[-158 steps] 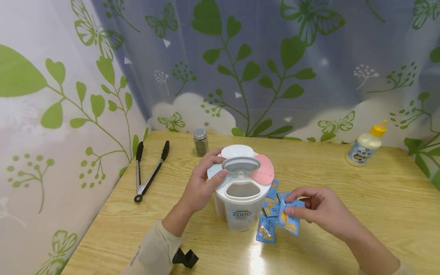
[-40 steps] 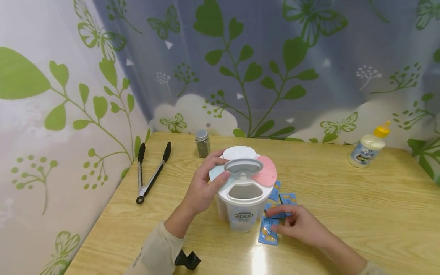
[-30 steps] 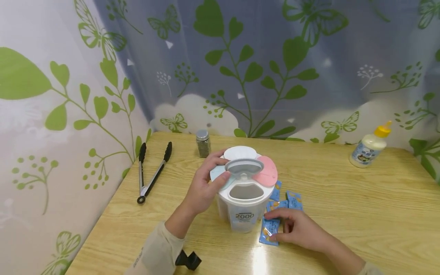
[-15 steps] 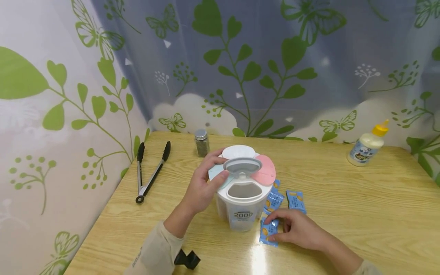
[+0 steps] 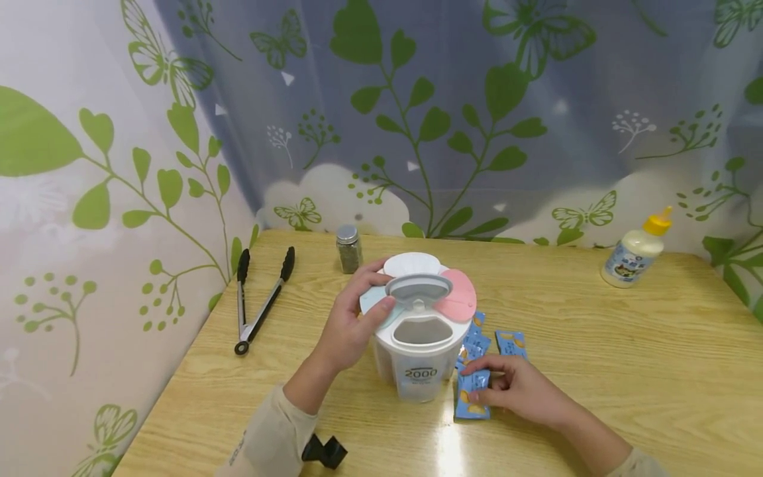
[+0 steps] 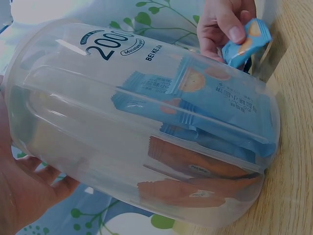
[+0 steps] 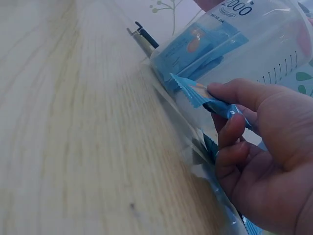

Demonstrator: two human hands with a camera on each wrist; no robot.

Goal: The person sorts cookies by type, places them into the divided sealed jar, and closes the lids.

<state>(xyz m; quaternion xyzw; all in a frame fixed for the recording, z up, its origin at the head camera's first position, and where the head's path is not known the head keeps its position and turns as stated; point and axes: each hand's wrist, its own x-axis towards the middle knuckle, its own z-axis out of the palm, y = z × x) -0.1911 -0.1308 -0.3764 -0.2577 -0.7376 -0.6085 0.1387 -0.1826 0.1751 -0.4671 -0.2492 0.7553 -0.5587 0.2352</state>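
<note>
A clear storage canister (image 5: 417,391) with a white lid and petal-like flaps stands on the table. Its grey front flap (image 5: 420,286) is raised over an opening. My left hand (image 5: 352,324) grips the canister's upper left side, thumb on the pale blue flap. My right hand (image 5: 527,392) pinches a blue biscuit packet (image 5: 475,405) between thumb and fingers, just right of the canister. The left wrist view shows this packet lifted off the table. Through the clear wall, blue packets (image 6: 220,105) and red-brown packets (image 6: 195,161) show in separate compartments.
More blue packets (image 5: 475,343) lie beside the canister, with another packet (image 5: 511,343) farther right. Metal tongs (image 5: 262,311) with black tips lie spread at left. A spice jar (image 5: 348,250) stands behind; a yellow-capped squeeze bottle (image 5: 634,255) stands at back right. A black object (image 5: 324,452) lies in front.
The packet held earlier has left my right hand, which came back to the pile and now lifts the front packet. The loose packets have spread apart. My left hand stays on the canister.
</note>
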